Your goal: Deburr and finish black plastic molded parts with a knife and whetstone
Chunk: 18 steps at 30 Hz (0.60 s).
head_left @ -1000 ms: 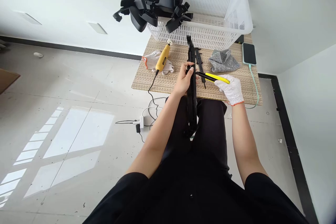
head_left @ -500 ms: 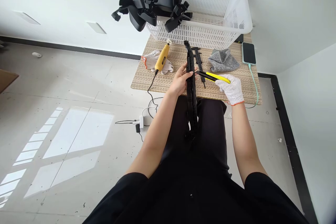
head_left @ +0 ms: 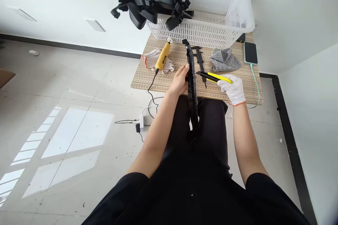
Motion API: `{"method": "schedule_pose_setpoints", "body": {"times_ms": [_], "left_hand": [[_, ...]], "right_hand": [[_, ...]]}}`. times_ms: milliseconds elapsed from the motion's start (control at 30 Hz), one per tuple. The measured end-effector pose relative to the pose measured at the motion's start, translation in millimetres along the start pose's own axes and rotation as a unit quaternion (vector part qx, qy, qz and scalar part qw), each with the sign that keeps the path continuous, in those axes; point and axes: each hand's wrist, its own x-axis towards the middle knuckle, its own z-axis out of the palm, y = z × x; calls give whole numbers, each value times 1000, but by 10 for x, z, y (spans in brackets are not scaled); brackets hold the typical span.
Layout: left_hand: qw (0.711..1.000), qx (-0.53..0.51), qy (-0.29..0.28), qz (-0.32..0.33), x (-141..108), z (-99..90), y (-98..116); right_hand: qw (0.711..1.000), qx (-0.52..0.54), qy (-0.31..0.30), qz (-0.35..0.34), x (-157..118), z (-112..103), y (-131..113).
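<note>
My left hand (head_left: 180, 80), bare, grips a long, narrow black plastic part (head_left: 192, 91) near its middle. The part stands lengthwise in front of me, its upper end over the table and its lower end over my lap. My right hand (head_left: 233, 88), in a white knit glove with an orange cuff, is closed around a slim yellow-and-black hand tool (head_left: 219, 77). The tool has a ribbed yellow side and a dotted black strip. Its black tip points left, slightly apart from the part. Behind the tool lies a black caliper (head_left: 200, 59).
On the wooden-topped table (head_left: 148, 82) lie a yellow corded rotary tool (head_left: 163, 56) on a white glove (head_left: 151, 59), a grey cloth (head_left: 225, 60) and a phone (head_left: 250, 52) with a green cable. Several black plastic parts (head_left: 165, 2) rest on a white basket (head_left: 237, 24) at the back.
The black part has turned a little in my left hand, and its upper end has shifted left. My left fingers have changed their hold. The tool tip now stands apart from the part.
</note>
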Motion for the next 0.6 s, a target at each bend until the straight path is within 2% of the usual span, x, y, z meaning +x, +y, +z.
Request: {"method": "schedule_pose_setpoints", "body": {"times_ms": [67,267,367,533,600], "left_hand": [[1000,-6,-7,-5,-6,-14,18],[997,-26,-77,0,-79,15,91],[999,-11,-54,-4,-97,38,103],[1000,5,-28,-13,-106,56,122],[999,-12,-28,-10,-104,56,121]], "right_hand": [[1000,3,-6,1,1,-1,6],[999,-15,-37,5,-29,7,-11],[999,-24,-37,-3,-30,13,-12],[999,2,31,-24,-2,21,9],[1000,6,3,-15,3,23,16]]}}
